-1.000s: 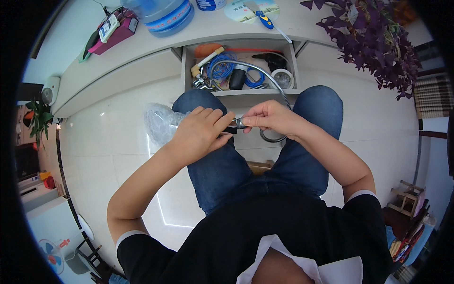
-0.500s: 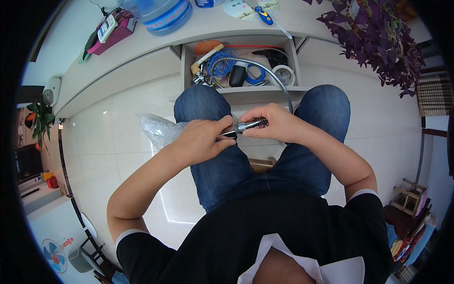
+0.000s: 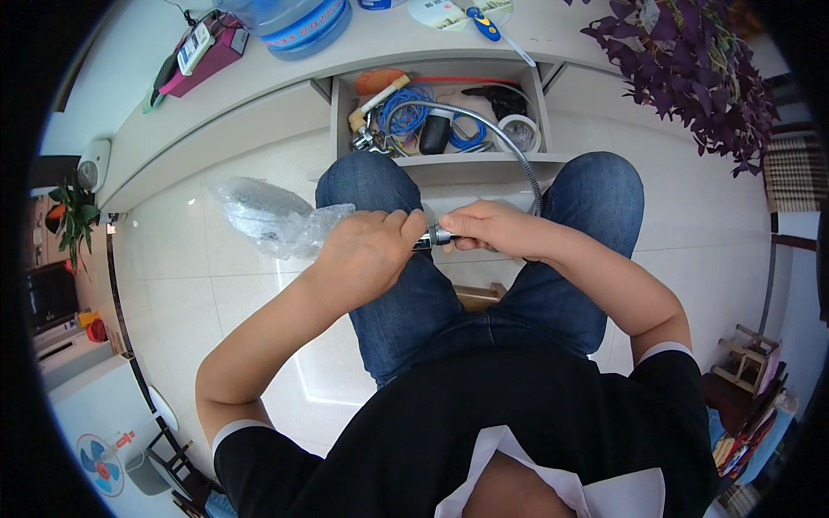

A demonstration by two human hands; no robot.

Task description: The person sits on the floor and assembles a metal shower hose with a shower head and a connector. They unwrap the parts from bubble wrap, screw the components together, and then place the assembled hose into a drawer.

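Note:
Both hands meet over my left knee around a shiny chrome fitting. My left hand is closed round its left end, and most of that end is hidden. Crumpled clear plastic wrapping sticks out beyond the left hand, with something inside I cannot make out. My right hand grips the fitting's right end, thumb on top and fingers curled beneath. A flexible metal hose arches out of the open drawer and passes down behind my right wrist; whether it joins the fitting is hidden.
Blue cable coils, a chrome tap-like part, a dark cylinder and a white tape roll crowd the drawer. A screwdriver and a water jug occupy the countertop. Purple leaves overhang at right.
My right hand has shifted and now covers the fitting's dark ribbed end. My left hand has rolled over the fitting, and the plastic wrapping has swung out further left.

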